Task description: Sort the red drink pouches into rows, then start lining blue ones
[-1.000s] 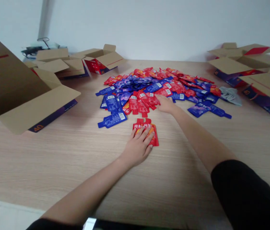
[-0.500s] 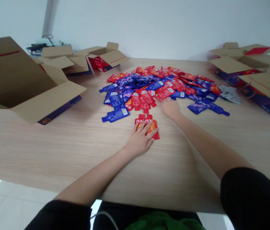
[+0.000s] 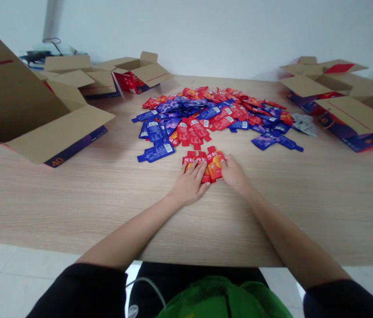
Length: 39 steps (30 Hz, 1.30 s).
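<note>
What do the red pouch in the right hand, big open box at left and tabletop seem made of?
Red pouch: probably smooth plastic film, judging by its thin, flat, printed look; foil is possible.
Big open box: likely matte cardboard, given its plain brown inside and folded shape.
Tabletop: pale, low-sheen wood or wood-look laminate; grain shows, but I can't tell which.

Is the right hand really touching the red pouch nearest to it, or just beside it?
Touching. The head view shows the right hand gripping the red pouch at its right edge, no gap between them.
</note>
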Motion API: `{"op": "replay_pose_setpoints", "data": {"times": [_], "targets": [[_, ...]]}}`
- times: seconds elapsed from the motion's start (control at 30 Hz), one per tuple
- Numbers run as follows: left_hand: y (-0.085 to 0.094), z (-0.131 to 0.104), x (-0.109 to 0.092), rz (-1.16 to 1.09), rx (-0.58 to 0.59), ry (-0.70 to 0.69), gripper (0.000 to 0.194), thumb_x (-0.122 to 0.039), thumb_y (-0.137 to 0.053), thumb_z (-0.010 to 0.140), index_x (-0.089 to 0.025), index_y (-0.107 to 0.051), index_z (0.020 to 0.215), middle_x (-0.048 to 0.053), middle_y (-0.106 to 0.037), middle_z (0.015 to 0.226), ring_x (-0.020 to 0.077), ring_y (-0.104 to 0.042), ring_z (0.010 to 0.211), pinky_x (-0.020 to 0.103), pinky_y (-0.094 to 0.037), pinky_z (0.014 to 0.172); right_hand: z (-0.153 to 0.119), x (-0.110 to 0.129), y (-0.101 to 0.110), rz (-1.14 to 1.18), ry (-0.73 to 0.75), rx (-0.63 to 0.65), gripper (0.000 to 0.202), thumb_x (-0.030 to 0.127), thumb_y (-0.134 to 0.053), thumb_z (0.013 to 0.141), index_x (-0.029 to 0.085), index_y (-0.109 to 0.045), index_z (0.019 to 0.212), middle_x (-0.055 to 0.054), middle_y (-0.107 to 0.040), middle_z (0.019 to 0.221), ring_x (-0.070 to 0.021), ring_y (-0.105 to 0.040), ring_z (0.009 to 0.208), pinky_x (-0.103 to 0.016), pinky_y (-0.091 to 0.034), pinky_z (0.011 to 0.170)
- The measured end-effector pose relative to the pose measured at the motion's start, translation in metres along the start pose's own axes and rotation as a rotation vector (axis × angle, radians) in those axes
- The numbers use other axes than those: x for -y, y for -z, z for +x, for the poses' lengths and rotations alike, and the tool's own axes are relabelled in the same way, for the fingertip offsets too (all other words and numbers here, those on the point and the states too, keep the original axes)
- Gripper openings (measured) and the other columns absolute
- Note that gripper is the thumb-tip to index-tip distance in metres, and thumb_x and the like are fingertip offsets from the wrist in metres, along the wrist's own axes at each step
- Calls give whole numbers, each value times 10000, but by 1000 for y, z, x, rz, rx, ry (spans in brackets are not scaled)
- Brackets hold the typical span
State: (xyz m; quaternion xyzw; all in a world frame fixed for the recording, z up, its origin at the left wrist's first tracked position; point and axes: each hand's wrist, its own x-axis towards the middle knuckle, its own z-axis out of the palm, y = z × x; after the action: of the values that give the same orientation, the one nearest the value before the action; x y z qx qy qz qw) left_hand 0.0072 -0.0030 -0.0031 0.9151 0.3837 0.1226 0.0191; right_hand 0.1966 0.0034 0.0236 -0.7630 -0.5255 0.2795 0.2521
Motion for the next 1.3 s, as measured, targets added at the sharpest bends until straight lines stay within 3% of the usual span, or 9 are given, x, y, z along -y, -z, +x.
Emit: {"op": "replay_pose_setpoints", "data": {"times": [0.17,0.3,0.43,0.53,0.8,0.97,1.03,1.13,1.3], "targets": [[1,0,-1,15,5,-14,642,-507,-298,1052,-150,-285,1585,115,-366,1604,305,-280,1495,533,-179,1215,-11,2,-14,-390,112,-103,532,237,-413,945,99,-387,1458,-212,-661,1146,-320,-653,1037,-429,-496,879],[0,0,0,21,-9,-20,612,-507,-341,1046,-213,-308,1582,105,-328,1624,306,-282,1495,535,-197,1208,-8,-14,-10,-462,405,-186,788,125,-416,858,123,-170,1606,-230,-438,1494,-348,-469,1331,-512,-414,1040],[0,0,1,9,-9,-24,593,-500,-362,1042,-240,-329,1575,105,-341,1618,312,-284,1494,548,-196,1206,-2,-28,-11,-398,631,-22,663,118,-335,903,196,-364,1561,-109,-418,1569,-266,-433,1377,-473,-367,1124],[2,-1,1,4,-14,-26,576,-480,-376,1044,-257,-334,1574,120,-311,1629,316,-269,1502,547,-199,1205,2,-29,-18,-366,622,-16,595,141,-359,908,145,-484,1490,-113,-445,1555,-280,-421,1391,-475,-355,1148],[2,-4,-1,31,-61,-75,560,-495,-428,1027,-299,-374,1548,101,-194,1671,336,-141,1542,594,-110,1222,18,-30,-14,-151,594,13,632,228,-602,805,70,-547,1414,-204,-534,1423,-287,-492,1343,-451,-366,1175],[8,-3,-3,53,-21,-139,596,-471,-411,1037,-273,-287,1585,104,-164,1675,297,-156,1544,568,-115,1233,45,-28,17,-18,505,314,585,182,-583,835,152,-550,1418,-161,-556,1413,-242,-624,1193,-389,-533,1003],[12,-3,-5,64,-24,-144,605,-455,-412,1036,-237,-285,1586,104,-155,1676,297,-141,1546,561,-98,1240,64,-19,30,56,469,352,589,164,-559,846,141,-527,1433,-149,-617,1348,-226,-661,1119,-372,-554,951],[17,-2,-9,56,-9,-171,599,-455,-399,1040,-220,-295,1582,97,-168,1674,289,-138,1547,545,-102,1249,101,5,36,49,501,195,494,124,-505,846,131,-609,1329,-130,-662,1285,-219,-663,1086,-382,-529,970],[20,-1,-12,-6,76,-267,514,-458,-406,1046,-345,-363,1546,45,-219,1665,296,-214,1529,570,-154,1232,159,45,2,-244,653,-62,497,201,-489,899,103,-578,1378,-160,-590,1365,-264,-567,1239,-411,-455,1059]]}}
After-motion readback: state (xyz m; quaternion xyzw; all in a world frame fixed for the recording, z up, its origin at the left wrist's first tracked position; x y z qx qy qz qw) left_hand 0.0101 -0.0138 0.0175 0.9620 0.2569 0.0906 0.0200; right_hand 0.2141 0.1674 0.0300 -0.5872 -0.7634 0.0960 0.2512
